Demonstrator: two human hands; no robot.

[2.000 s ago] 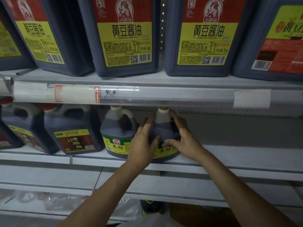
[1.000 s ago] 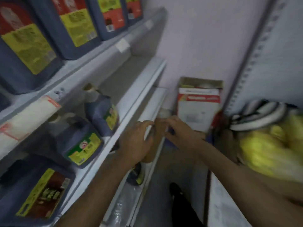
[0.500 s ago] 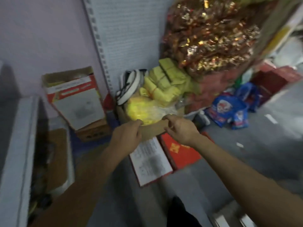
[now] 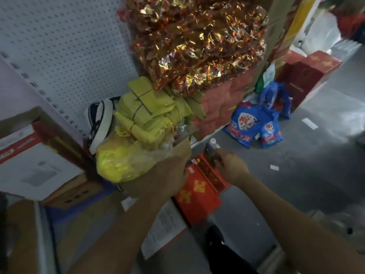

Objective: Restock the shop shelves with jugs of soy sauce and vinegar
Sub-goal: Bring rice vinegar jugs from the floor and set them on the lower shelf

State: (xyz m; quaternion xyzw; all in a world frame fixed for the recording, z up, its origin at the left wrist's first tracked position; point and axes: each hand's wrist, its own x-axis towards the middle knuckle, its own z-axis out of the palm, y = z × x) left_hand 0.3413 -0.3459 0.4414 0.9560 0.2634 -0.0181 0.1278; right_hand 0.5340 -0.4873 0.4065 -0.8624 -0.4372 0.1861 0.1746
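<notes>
A dark jug [image 4: 211, 150] with a white cap stands low on the floor between a brown cardboard box [image 4: 182, 148] and a red carton [image 4: 199, 196]. My right hand [image 4: 231, 168] reaches down to it, and its fingers curl around the jug's handle side. My left hand [image 4: 169, 175] lies against the flap of the cardboard box; blur hides whether it grips the flap. The shop shelves with the other jugs are out of view.
The cardboard box holds yellow paper bundles [image 4: 150, 111] and a yellow bag [image 4: 120, 163]. Gold-foil packs [image 4: 197, 40] are stacked above. Blue bags [image 4: 250, 125] and red cartons [image 4: 308, 74] stand on the grey floor to the right. A pegboard panel [image 4: 65, 46] and a boxed carton [image 4: 33, 161] are at the left.
My view has swung from the shelf and its jugs to the floor on the right. Both hands left the shelved jug; the right hand has moved off the box flap onto a jug.
</notes>
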